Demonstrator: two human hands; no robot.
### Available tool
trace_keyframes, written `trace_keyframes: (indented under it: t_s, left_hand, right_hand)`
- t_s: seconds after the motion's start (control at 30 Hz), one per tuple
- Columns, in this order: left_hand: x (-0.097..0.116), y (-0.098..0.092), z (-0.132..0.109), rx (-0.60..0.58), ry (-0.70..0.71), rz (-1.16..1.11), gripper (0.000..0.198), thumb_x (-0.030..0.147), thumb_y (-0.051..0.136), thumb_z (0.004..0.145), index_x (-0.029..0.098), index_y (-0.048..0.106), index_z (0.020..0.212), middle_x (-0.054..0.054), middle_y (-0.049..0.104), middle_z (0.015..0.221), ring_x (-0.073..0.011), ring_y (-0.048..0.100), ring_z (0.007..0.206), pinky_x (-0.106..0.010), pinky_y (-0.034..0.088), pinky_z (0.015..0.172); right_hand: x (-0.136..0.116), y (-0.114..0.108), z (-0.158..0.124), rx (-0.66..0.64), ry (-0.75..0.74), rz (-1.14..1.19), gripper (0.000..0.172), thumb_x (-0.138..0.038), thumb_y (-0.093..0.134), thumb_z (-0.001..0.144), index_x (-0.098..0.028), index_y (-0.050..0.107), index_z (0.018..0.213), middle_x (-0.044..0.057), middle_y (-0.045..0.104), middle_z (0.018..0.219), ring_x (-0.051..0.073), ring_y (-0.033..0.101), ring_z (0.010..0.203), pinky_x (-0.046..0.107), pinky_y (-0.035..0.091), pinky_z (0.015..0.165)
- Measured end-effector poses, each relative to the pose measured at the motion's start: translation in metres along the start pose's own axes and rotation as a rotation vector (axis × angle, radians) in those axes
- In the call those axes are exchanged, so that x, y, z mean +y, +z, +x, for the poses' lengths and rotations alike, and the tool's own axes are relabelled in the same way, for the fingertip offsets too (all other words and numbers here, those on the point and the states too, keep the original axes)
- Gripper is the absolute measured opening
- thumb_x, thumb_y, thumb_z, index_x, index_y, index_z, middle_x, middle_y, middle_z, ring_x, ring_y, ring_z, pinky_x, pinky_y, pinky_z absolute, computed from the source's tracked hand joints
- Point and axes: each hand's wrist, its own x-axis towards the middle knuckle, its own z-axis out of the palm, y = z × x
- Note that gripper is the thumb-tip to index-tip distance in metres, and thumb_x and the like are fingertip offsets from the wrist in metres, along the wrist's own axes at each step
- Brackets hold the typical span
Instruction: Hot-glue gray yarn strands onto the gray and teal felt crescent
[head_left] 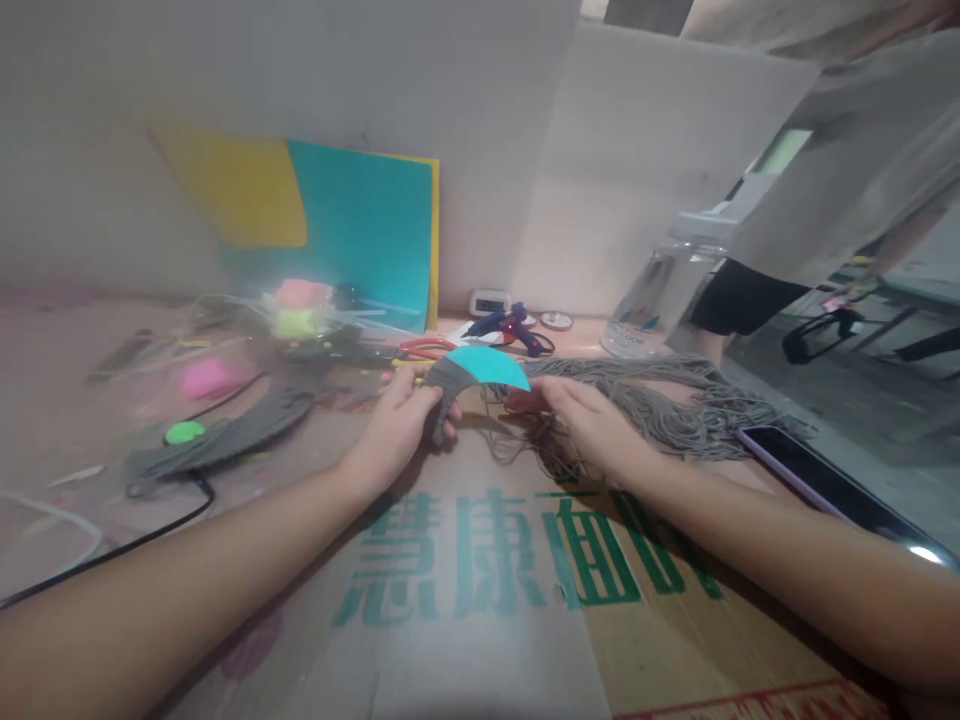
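Observation:
A curved turquoise card [491, 366] is up in front of me, its left part wrapped in grey yarn [448, 378]. My left hand [405, 415] is closed on that wrapped end, thumb on top. Just past the card's right tip, my right hand [574, 405] has its fingers pinched on strands of the grey yarn; the fingertips are partly hidden. Loose strands hang below the card between both hands. A large bundle of grey yarn [675, 405] lies behind my right hand.
On the left lies a grey yarn-covered curved piece [255, 425] beside a green disc [184, 432]. A glue gun [510, 325], red-handled tool [426, 347] and small clock [490, 302] sit at the back. Rightward are a clear bottle [660, 290], a phone [840, 490] and a standing person [810, 200].

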Motion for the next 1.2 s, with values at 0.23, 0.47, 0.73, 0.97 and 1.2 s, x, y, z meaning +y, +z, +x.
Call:
trace_keyframes:
  t_s: [0.23,0.47,0.73,0.97,1.2]
  left_hand:
    - [-0.005,0.001,-0.002,-0.042,0.083,0.016,0.018,0.035,0.052,0.089,0.022,0.049,0.1,0.004,0.058,0.074,-0.0101,0.059,0.054,-0.02,0.047,0.048]
    - [-0.008,0.0,-0.004,-0.078,0.169,0.156,0.024,0.043,0.053,0.091,0.019,0.052,0.094,0.002,0.057,0.078,-0.0099,0.058,0.061,-0.02,0.048,0.055]
    - [-0.003,0.0,-0.006,-0.055,0.185,0.194,0.022,0.04,0.053,0.091,0.019,0.052,0.097,0.001,0.058,0.077,-0.0121,0.059,0.062,-0.021,0.045,0.052]
    - [-0.006,-0.002,-0.003,-0.05,0.205,0.23,0.022,0.041,0.053,0.09,0.02,0.055,0.095,0.001,0.059,0.074,-0.0131,0.057,0.061,-0.023,0.045,0.055]
    - [-0.01,-0.001,-0.002,-0.109,0.202,0.25,0.018,0.037,0.051,0.092,0.02,0.055,0.095,0.002,0.058,0.068,-0.0139,0.056,0.058,-0.024,0.042,0.052]
  right_hand:
    - [-0.006,0.021,-0.014,-0.144,-0.09,-0.334,0.035,-0.03,0.058,0.088,-0.016,0.067,0.119,0.01,0.069,0.12,0.024,0.063,0.111,0.043,0.046,0.1]
    - [-0.008,0.028,-0.011,-0.211,0.216,0.124,0.051,-0.03,0.061,0.085,-0.013,0.053,0.132,0.005,0.073,0.086,0.016,0.067,0.077,0.031,0.053,0.069]
    - [-0.006,0.021,-0.012,-0.056,0.077,0.049,0.023,-0.038,0.058,0.088,-0.017,0.06,0.078,0.0,0.063,0.072,0.011,0.055,0.064,0.025,0.044,0.062]
    - [0.008,0.008,-0.003,0.2,-0.045,0.126,0.025,-0.039,0.065,0.083,-0.019,0.055,0.095,-0.003,0.057,0.073,0.012,0.055,0.065,0.026,0.045,0.061]
    - [0.011,0.009,-0.003,0.135,-0.032,-0.008,0.018,-0.033,0.065,0.081,-0.018,0.062,0.09,0.0,0.062,0.077,0.013,0.057,0.069,0.028,0.045,0.064]
